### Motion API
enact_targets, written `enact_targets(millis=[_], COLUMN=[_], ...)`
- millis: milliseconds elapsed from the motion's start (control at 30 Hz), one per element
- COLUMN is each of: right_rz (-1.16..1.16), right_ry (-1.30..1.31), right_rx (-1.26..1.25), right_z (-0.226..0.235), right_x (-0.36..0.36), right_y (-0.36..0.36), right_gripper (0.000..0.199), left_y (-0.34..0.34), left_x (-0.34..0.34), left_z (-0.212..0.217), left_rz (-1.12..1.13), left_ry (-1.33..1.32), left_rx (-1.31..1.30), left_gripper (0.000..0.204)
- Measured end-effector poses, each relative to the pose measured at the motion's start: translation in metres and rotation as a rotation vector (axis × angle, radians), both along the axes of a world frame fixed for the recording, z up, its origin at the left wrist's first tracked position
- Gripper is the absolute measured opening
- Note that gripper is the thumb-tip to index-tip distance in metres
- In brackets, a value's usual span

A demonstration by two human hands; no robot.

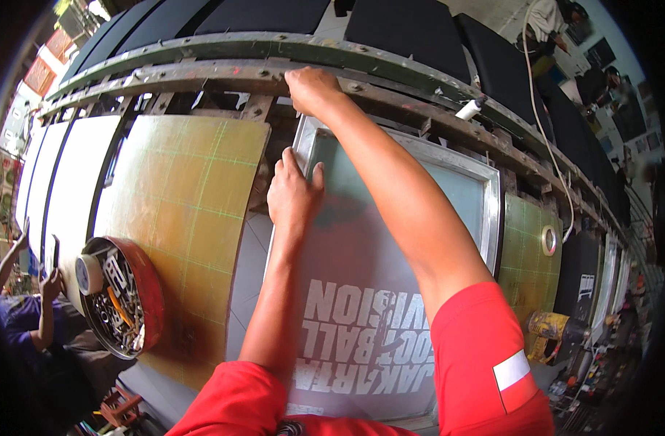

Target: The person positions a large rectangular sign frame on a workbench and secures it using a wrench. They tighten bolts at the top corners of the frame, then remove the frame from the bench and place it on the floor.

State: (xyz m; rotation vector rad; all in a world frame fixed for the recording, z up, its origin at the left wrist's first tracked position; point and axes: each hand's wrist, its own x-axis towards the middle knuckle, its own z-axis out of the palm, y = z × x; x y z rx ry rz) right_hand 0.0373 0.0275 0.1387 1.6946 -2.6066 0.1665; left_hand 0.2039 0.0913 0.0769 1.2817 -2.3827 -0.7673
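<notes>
A silk-screen printing frame (490, 211) with a silver metal rim lies in front of me, its mesh carrying pale block lettering. My left hand (294, 190) is closed around the frame's left side near its far corner, thumb on the inner side. Crossing above the mesh, my right arm reaches to the far left. There my right hand (312, 91) is closed against the worn metal rail (223, 73) just beyond the frame's corner. Whatever sits inside its fingers is hidden.
Left of the frame, a red round tub (154, 298) of bolts and metal parts stands on a yellowish gridded board (201, 196), with a tape roll (90, 274) at its rim. A yellow drill (546, 336) lies right. Another person (27, 320) is at far left.
</notes>
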Motion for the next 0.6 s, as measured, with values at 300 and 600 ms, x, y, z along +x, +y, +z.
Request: enact_targets(millis=[300, 600], right_rz=[-0.171, -0.093], right_ry=[-0.917, -0.942], right_rx=[-1.006, -1.055], right_z=[-0.085, -0.079], right_x=[-0.051, -0.033], right_y=[0.082, 0.091], right_gripper=[0.014, 0.005], left_y=[0.004, 0.003], left_x=[0.002, 0.003], left_z=[0.014, 0.008], left_rz=[-0.011, -0.012], left_ry=[0.015, 0.057], left_rx=[0.055, 0.004], left_gripper=[0.067, 0.069])
